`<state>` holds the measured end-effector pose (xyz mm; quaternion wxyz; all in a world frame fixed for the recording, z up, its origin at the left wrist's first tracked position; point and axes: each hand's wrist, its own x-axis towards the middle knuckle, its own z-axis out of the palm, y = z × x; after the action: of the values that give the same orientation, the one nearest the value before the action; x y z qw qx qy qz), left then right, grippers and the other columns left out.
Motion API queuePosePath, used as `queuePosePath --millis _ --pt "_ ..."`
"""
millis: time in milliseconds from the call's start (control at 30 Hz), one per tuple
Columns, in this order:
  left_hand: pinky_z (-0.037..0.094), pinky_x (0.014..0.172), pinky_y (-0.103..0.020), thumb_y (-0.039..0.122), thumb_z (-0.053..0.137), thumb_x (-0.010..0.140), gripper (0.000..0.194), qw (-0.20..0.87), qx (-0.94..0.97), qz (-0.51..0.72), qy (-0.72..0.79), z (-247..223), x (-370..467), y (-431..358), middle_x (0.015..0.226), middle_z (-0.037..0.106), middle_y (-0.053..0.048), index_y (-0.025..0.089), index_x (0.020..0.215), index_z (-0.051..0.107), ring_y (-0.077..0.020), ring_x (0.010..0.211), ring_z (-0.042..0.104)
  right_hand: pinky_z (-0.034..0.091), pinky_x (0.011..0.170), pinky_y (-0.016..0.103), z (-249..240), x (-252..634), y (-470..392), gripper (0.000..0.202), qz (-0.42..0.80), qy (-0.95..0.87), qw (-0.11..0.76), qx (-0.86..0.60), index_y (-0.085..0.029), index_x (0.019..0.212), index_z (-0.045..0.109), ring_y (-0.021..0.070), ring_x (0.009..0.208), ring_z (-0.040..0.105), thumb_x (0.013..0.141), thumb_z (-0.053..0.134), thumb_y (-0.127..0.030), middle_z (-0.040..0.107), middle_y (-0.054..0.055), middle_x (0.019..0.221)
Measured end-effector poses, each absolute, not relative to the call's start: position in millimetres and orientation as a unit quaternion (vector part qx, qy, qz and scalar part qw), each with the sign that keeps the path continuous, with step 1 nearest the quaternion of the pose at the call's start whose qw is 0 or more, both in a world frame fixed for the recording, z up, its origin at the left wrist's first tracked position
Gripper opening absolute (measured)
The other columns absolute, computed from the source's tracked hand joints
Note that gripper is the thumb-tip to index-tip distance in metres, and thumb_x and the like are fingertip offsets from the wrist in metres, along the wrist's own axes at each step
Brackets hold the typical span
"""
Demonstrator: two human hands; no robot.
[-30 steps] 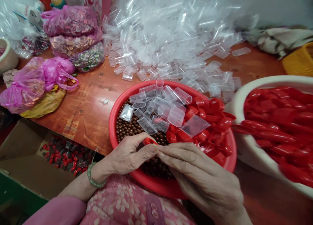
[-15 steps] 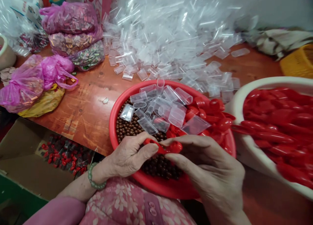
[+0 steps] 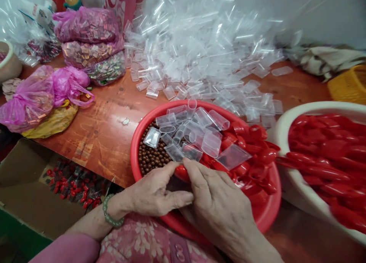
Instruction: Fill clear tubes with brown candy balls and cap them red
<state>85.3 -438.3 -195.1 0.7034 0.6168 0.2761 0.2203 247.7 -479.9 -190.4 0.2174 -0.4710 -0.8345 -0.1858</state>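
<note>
A small glossy red plastic piece (image 3: pixel 182 173) shows between my two hands, low over the near side of a red basin (image 3: pixel 134 148). My left hand (image 3: pixel 157 190), wearing a bead bracelet, closes around its left side with the thumb stretched below. My right hand (image 3: pixel 220 202) lies over it from the right, its fingertips touching the piece and covering most of it. In the basin are brown round beads (image 3: pixel 151 158), clear flat plastic sleeves (image 3: pixel 211 142) and more red plastic pieces (image 3: pixel 257 156).
A white tub (image 3: pixel 281 141) full of red plastic parts stands at the right. Behind the basin rises a large heap of clear sleeves (image 3: pixel 206 53). Pink bags (image 3: pixel 85 24) sit at the back left. An open cardboard box (image 3: pixel 23 190) holds small red-and-clear items below the table edge.
My right hand has turned palm down and moved left over the red piece, hiding most of it. My left hand still grips it. The view has shifted slightly.
</note>
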Motion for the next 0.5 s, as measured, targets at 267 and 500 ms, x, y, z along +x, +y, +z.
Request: queuePosePath --millis 267,500 --pt "0.048 0.075 -0.029 0.022 0.063 0.075 0.052 0.820 0.474 0.202 0.250 -200.9 84.4 -435.8 0.081 0.058 0.001 0.017 0.126 0.056 -0.0141 0.075 0.055 0.047 0.075 0.035 -187.5 250.2 -478.6 0.042 -0.213 -0.856 0.189 -0.431 0.010 0.113 0.056 0.0246 0.089 0.061 0.100 0.039 -0.026 0.067 0.023 0.097" --pt "0.046 0.098 -0.037 0.048 0.051 0.093 0.047 0.820 0.443 0.287 0.223 -199.7 90.0 -438.2 0.112 0.065 -0.010 0.015 0.125 0.059 -0.0216 0.104 0.061 0.047 0.076 0.036 -183.1 248.6 -473.2 0.039 -0.180 -0.863 0.182 -0.436 0.006 0.118 0.054 0.0246 0.096 0.060 0.099 0.045 -0.028 0.066 0.023 0.108"
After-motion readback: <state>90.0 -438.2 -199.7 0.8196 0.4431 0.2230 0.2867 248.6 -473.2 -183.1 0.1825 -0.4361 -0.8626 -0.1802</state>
